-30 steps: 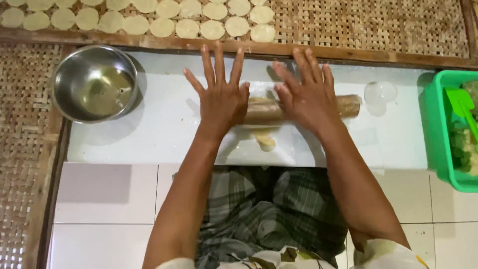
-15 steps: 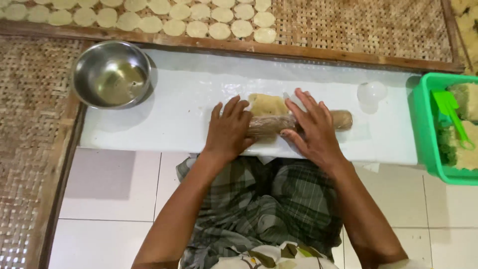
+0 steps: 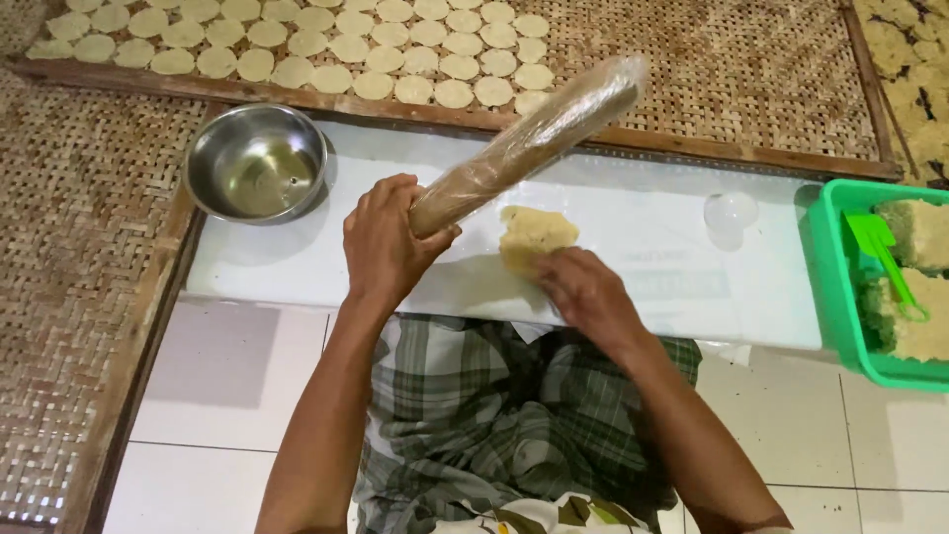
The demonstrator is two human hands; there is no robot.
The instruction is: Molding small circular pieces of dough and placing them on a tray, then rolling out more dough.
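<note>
Plastic-wrapped rolling pin [image 3: 529,138] is gripped at its near end by the left hand [image 3: 388,240], tilted up and away. Just right, the right hand [image 3: 583,289] pinches the flat dough [image 3: 534,233] on the white board [image 3: 297,262]; a steel bowl [image 3: 255,163] sits left of both.

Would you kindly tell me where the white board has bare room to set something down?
The board is bare between the dough and the green tub, apart from a small clear cup, and below the bowl. It is crowded around the hands and rolling pin.

Bright, even overhead light w/ soft shadows; rolling pin [image 3: 529,143] motion-blurred, rest sharp.
</note>
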